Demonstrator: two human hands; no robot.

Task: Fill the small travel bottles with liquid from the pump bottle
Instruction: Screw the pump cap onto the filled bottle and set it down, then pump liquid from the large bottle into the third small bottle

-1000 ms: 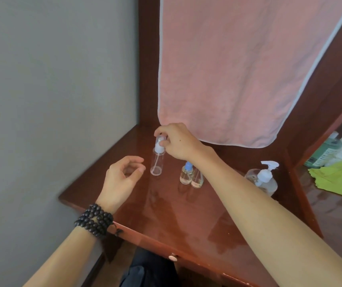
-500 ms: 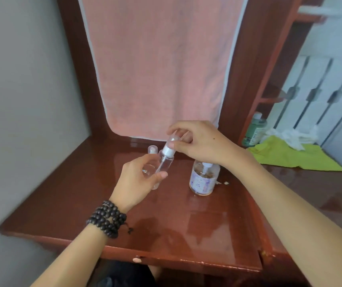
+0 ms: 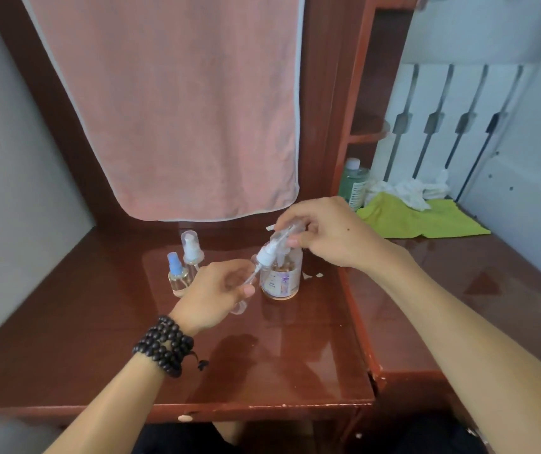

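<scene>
My left hand [image 3: 215,294] grips a small clear travel bottle [image 3: 240,308], tilted, its body mostly hidden by the fingers. My right hand [image 3: 331,234] pinches that bottle's white spray top [image 3: 267,253], whose thin tube [image 3: 251,276] runs down towards the bottle's mouth. Right behind them stands the pump bottle [image 3: 280,280], clear with a pale label; its pump head is hidden by my right hand. Two more small bottles stand to the left: one with a blue top [image 3: 175,273] and one with a white top under a clear cap [image 3: 191,250].
All of this stands on a glossy red-brown wooden desk [image 3: 197,362] with a pink towel [image 3: 170,109] hanging behind. To the right are a green bottle [image 3: 356,181], a yellow-green cloth [image 3: 419,219] and a white rag [image 3: 410,188]. A wall borders the left.
The view swung right and closer. My left hand took hold of the small bottle that my right hand had lifted by its top, and the spray top now stands off the bottle with its tube showing.
</scene>
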